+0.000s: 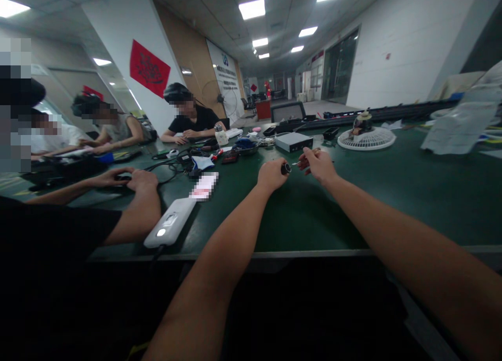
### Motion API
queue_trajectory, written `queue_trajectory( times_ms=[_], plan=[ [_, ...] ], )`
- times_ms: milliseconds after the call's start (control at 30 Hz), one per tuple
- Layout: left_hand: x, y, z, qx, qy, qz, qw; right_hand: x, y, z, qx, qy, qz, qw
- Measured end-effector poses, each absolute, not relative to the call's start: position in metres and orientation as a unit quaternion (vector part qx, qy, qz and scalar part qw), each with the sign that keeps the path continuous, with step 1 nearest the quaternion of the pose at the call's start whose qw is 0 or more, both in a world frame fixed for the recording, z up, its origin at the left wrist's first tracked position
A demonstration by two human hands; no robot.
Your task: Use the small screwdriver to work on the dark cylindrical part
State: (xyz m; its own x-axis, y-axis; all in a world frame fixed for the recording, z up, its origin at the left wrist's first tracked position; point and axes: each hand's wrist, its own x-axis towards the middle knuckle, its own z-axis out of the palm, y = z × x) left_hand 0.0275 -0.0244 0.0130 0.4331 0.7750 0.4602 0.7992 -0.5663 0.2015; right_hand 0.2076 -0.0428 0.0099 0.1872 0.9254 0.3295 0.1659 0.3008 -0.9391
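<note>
My left hand has its fingers clamped on a small black cylinder above the green table. My right hand pinches a small brownish part, fingers together.

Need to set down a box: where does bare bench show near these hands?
Green bench top shows between the left hand and right hand, and rightward below the white fan. It is crowded left of the hands, around the cables and white device.

Your left hand covers most of the black cylinder; the item in your right hand is too small to tell.
</note>
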Motion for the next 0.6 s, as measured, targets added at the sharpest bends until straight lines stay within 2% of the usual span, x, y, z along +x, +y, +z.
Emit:
queue_trajectory(
  times_ms=[133,300,433,600],
  plan=[
    [0.0275,-0.0255,0.0136,-0.844,-0.471,-0.257,0.025,0.2069,-0.0441,0.0109,-0.482,-0.545,0.353,0.588],
    [0.0279,-0.0266,0.0138,-0.845,-0.473,-0.247,0.032,0.2071,-0.0439,0.0105,-0.500,-0.559,0.321,0.578],
    [0.0277,-0.0258,0.0131,-0.841,-0.479,-0.249,0.036,0.2063,-0.0444,0.0110,-0.487,-0.556,0.353,0.574],
    [0.0269,-0.0236,0.0112,-0.847,-0.467,-0.251,0.047,0.2054,-0.0449,0.0114,-0.495,-0.551,0.336,0.582]
  ],
)
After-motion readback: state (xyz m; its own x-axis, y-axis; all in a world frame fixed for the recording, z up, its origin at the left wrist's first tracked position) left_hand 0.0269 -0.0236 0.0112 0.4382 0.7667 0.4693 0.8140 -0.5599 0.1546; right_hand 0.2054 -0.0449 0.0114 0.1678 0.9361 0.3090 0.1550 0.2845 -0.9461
